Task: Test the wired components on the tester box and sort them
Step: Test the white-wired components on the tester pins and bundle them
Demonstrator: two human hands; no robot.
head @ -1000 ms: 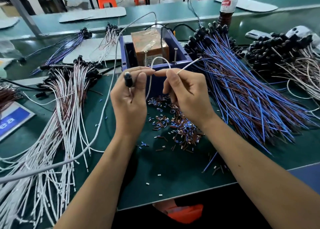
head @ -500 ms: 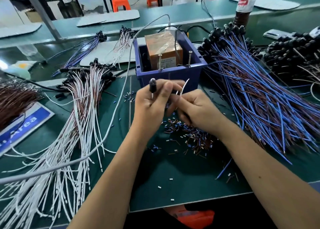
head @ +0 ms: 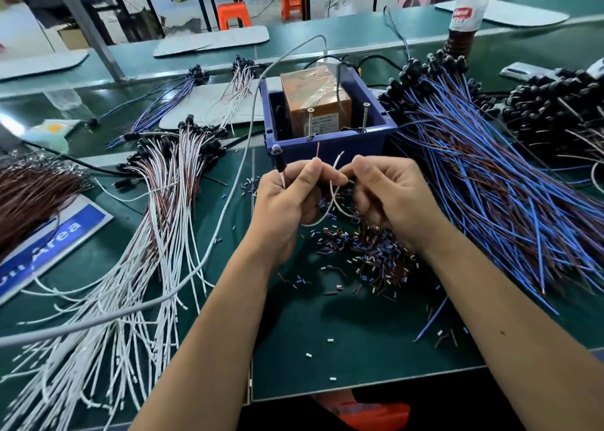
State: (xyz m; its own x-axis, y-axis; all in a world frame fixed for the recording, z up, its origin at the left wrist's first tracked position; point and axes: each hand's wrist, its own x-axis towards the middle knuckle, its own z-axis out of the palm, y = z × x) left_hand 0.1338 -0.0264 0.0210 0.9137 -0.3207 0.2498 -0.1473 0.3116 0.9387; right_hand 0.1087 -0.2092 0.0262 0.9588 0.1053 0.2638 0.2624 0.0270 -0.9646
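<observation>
**Both hands on one wired component, right in front of the tester box**

Head view: left hand [head: 287,198] is curled around a wired component [head: 277,162], black head poking up, and pinches one lead end. Right hand [head: 389,192] pinches the other white lead. Both bare tips point up just below the blue tester box [head: 330,143] and its two upright screws [head: 309,123]. White-wire pile [head: 130,251] lies left on the bench [head: 327,349], blue-wire pile [head: 490,185] right, insulation scraps [head: 366,254] under the hands.

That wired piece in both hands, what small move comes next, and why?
Probably lifting its two bare wire ends up to the two upright screws on the blue tester box. The left hand and right hand hold them just below, not touching.
</observation>
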